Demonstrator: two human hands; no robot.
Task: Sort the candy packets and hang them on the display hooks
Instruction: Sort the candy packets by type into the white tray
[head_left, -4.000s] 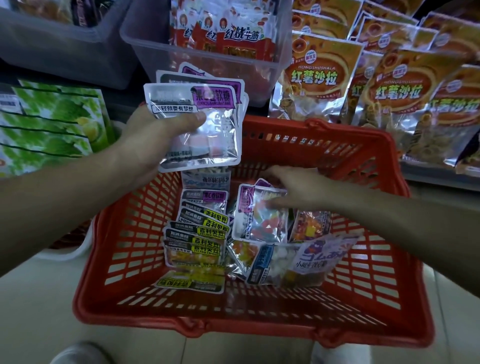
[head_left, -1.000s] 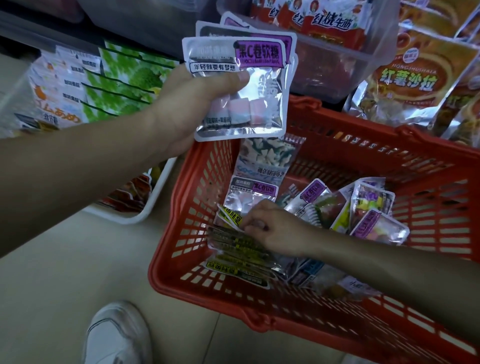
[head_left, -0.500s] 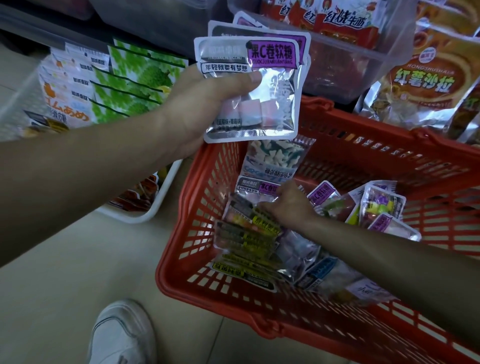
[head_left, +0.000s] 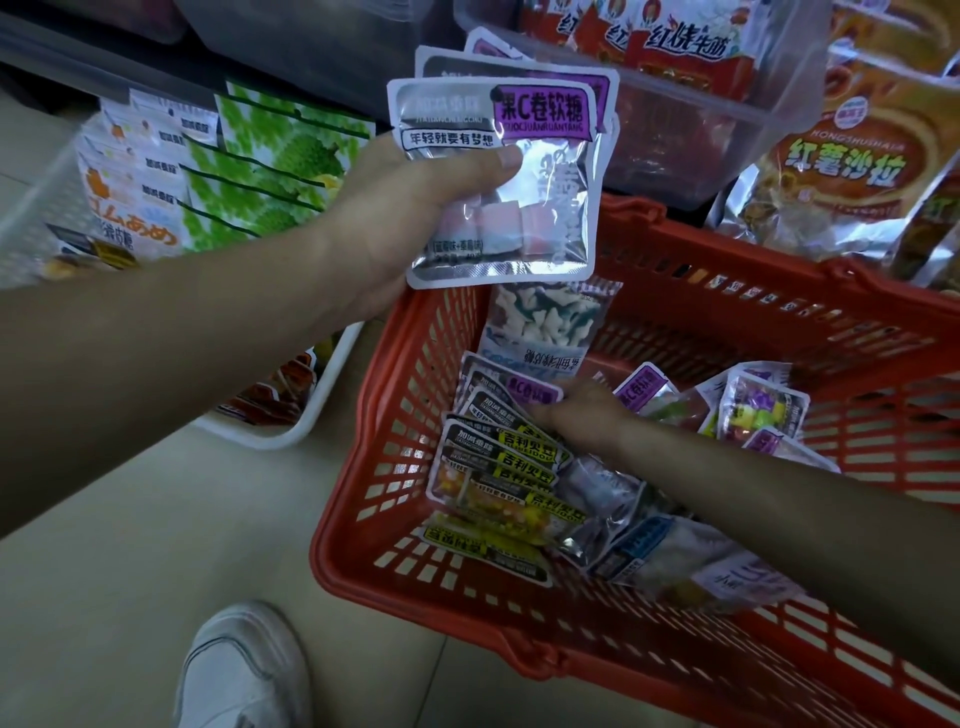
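My left hand (head_left: 415, 208) grips a small stack of silver candy packets with purple labels (head_left: 524, 176), held up above the back left corner of the red plastic basket (head_left: 395, 415). Down in the basket, my right hand (head_left: 582, 415) has its fingers curled on a purple-label packet (head_left: 530, 388) lying on a fanned row of yellow-label packets (head_left: 509, 467). More mixed candy packets (head_left: 753, 410) lie to the right of that hand. A white and blue packet (head_left: 540, 322) leans on the basket's back wall.
The basket stands on a pale tiled floor, with my white shoe (head_left: 244, 670) at its front left. A white tray of green durian bags (head_left: 270, 171) is on the left. Clear bins of red packets (head_left: 675, 47) and orange bags (head_left: 852, 171) fill the shelf behind.
My right hand has slid up from the yellow-label packets to the purple-label packet at the back. The left hand still holds its stack; the view shifted left.
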